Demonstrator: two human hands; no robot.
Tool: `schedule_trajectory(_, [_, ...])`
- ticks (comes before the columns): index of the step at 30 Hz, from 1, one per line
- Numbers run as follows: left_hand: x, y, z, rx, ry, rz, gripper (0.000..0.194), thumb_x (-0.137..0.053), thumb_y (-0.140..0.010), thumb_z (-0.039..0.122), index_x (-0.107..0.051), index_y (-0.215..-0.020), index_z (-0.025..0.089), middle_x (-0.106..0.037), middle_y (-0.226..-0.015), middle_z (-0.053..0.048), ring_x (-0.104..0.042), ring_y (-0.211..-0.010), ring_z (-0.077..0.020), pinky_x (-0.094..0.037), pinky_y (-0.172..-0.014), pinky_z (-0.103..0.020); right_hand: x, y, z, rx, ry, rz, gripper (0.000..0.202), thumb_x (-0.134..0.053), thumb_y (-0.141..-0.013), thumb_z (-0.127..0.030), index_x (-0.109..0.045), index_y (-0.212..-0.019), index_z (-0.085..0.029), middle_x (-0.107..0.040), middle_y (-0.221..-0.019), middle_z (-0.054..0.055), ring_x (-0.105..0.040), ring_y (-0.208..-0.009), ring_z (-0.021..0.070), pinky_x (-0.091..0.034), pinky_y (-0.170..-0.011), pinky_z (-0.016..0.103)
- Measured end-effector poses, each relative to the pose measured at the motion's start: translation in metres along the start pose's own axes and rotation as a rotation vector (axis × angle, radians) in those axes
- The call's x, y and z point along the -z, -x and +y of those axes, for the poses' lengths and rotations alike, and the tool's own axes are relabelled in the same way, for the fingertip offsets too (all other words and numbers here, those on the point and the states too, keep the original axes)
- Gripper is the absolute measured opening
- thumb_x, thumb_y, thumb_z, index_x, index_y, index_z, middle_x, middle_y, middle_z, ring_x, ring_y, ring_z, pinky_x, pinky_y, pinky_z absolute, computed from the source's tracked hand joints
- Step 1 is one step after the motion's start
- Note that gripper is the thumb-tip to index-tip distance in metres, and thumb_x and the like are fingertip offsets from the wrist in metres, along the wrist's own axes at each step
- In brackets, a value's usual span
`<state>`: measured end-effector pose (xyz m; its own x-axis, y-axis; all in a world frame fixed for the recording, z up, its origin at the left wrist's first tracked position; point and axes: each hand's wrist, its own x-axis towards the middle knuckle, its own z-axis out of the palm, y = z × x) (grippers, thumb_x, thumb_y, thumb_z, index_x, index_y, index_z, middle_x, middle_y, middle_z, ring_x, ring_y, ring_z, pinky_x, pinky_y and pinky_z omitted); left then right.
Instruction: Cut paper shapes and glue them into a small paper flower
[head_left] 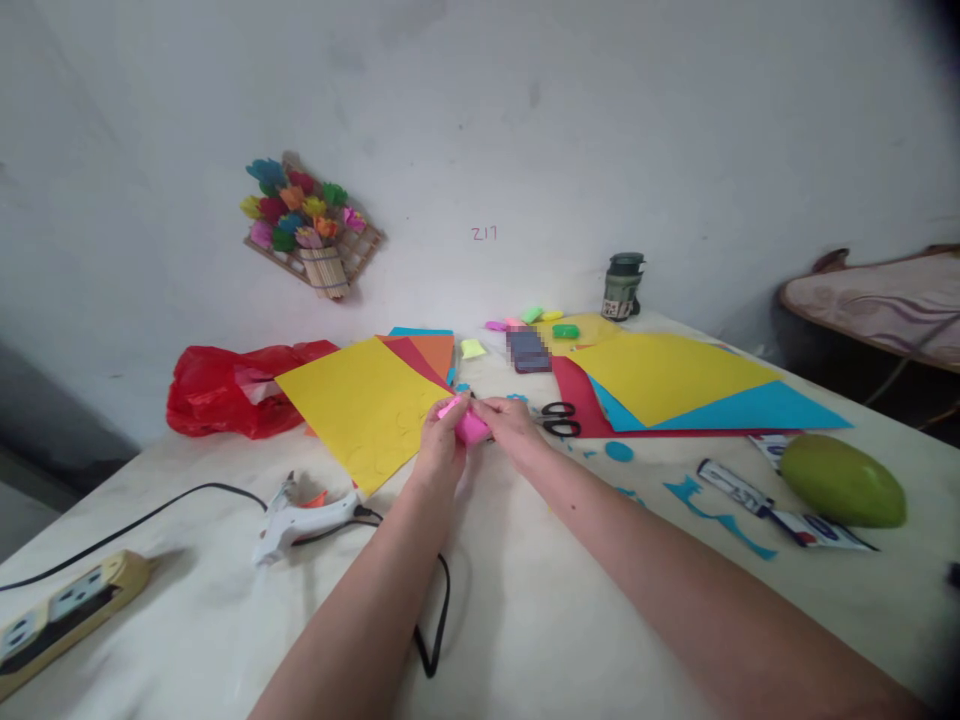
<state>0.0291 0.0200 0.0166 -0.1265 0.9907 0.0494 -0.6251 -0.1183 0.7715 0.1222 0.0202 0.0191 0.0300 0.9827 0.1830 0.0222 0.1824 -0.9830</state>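
Note:
Both hands meet over the middle of the table around a small, soft-looking bright pink packet [472, 427]. My left hand [441, 436] is closed on its left side. At its top right edge, the fingers of my right hand [507, 420] are pinched together on it. Part of the packet is hidden by the fingers. Just right of my right hand lie scissors with black handles [561, 420]. Left of my left hand, a yellow sheet [360, 410] rests over orange and red sheets. Small blue cut pieces lie around, including a blue disc [619, 452].
A white glue gun [304, 522] with a black cord lies left, near a power strip [75, 605]. Behind are a red plastic bag [217, 395], a phone [529, 350] and a bottle [622, 287]. At right are a stack of sheets [675, 375] and a green fruit [844, 480].

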Motion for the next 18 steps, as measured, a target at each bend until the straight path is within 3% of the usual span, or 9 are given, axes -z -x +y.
schedule_trajectory(4, [0.002,-0.002,0.001,-0.007,0.008,0.055,0.019,-0.070,-0.057,0.015,-0.052,-0.064,0.014,-0.057,-0.057,0.003,-0.055,-0.056,-0.0073,-0.041,-0.059,-0.020,0.001,0.002,0.000,-0.001,-0.052,-0.147,0.030,-0.058,-0.066,-0.038,-0.069,-0.082,-0.016,-0.064,-0.065,-0.001,-0.053,-0.058,0.0103,-0.039,-0.053,0.020])
schedule_trajectory(7, [0.000,-0.002,0.003,0.008,0.010,0.022,0.021,-0.071,-0.058,0.019,-0.054,-0.069,0.014,-0.058,-0.060,0.002,-0.055,-0.058,-0.0079,-0.041,-0.060,-0.021,0.001,-0.002,0.000,-0.031,-0.042,-0.133,0.030,-0.061,-0.062,-0.038,-0.068,-0.080,-0.015,-0.063,-0.061,0.000,-0.053,-0.055,0.0105,-0.040,-0.053,0.021])
schedule_trajectory(10, [-0.001,-0.002,0.004,-0.016,-0.027,0.022,0.027,-0.069,-0.061,0.030,-0.054,-0.079,0.016,-0.060,-0.068,0.001,-0.056,-0.062,-0.0084,-0.041,-0.060,-0.021,0.005,-0.017,0.000,-0.037,-0.010,-0.020,0.029,-0.062,-0.062,-0.037,-0.068,-0.079,-0.014,-0.063,-0.062,0.001,-0.055,-0.056,0.0119,-0.042,-0.053,0.023])
schedule_trajectory(14, [0.002,-0.002,0.004,-0.102,-0.135,0.169,0.032,-0.067,-0.063,0.035,-0.051,-0.085,0.018,-0.060,-0.075,-0.001,-0.057,-0.066,-0.0093,-0.042,-0.061,-0.021,0.021,-0.050,0.000,-0.039,0.164,0.243,0.031,-0.056,-0.066,-0.038,-0.066,-0.084,-0.014,-0.065,-0.074,0.005,-0.057,-0.059,0.0140,-0.044,-0.053,0.025])
schedule_trajectory(18, [0.009,-0.004,-0.001,-0.149,-0.233,0.200,0.032,-0.065,-0.065,0.031,-0.049,-0.089,0.018,-0.060,-0.080,-0.003,-0.057,-0.065,-0.0102,-0.045,-0.063,-0.025,0.040,-0.080,0.009,-0.070,0.435,0.325,0.035,-0.054,-0.070,-0.038,-0.065,-0.091,-0.012,-0.066,-0.073,0.009,-0.059,-0.057,0.0175,-0.042,-0.048,0.027])
